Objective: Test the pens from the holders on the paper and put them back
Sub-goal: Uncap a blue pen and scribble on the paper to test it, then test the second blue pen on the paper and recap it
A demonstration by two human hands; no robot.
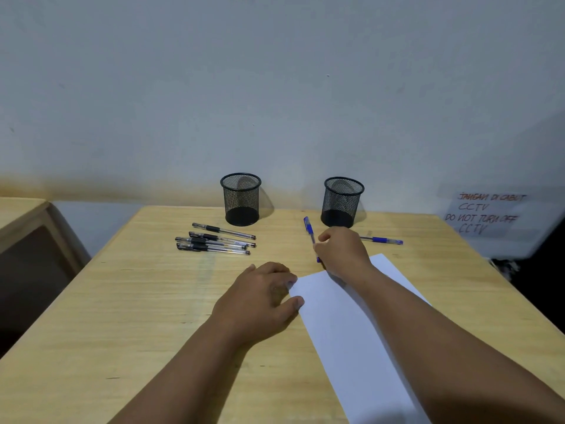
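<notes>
Your right hand (342,252) grips a blue-capped pen (309,229) at the far corner of the white paper sheet (345,325), near the table's (122,301) right edge. Your left hand (260,298) rests fingers-flat on the sheet's left edge. Two black mesh holders (241,198) (342,201) stand along the far edge, four black pens (214,241) before the left one, another blue pen (380,240) beside the right one.

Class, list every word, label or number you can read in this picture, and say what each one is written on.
"JANGAN DI CABUT CCTV": top two lines, in red, on the white paper sign on the wall at the right; slightly blurred.
"DO NOT TURN OFF CCTV": lower two lines of that sign.
Black pens and blue pens: barrel print too small to read.
Sheet of paper on the table: no writing visible.
</notes>
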